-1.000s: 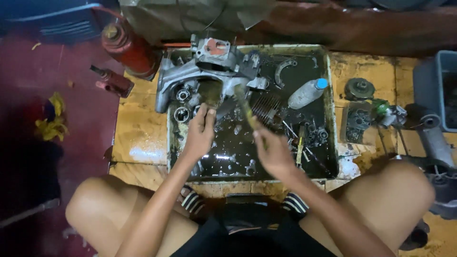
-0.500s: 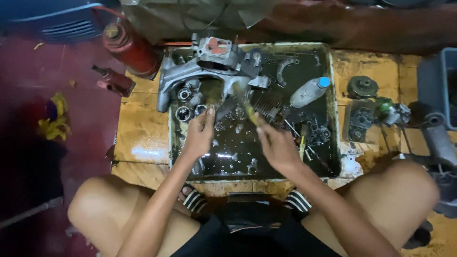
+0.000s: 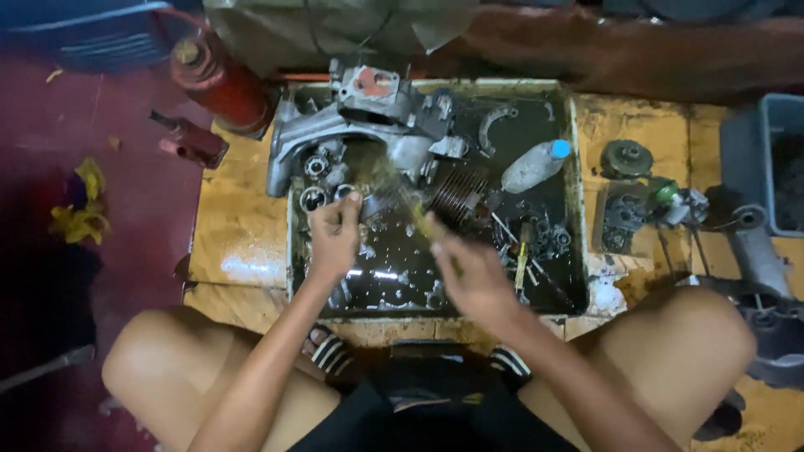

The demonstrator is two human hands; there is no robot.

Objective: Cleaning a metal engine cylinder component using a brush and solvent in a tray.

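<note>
Crowding tray (image 3: 578, 209) rim: 2 hands, parts.

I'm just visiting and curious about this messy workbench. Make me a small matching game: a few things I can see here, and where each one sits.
Things:
1. plastic bottle
2. red cylinder
3. left hand
4. grey bin

Places:
A. far right edge of the view
B. over the tray's left half
C. lying in the tray's upper right
D. on the floor, beyond the tray's top left corner

Pairs: 1-C, 2-D, 3-B, 4-A
</note>
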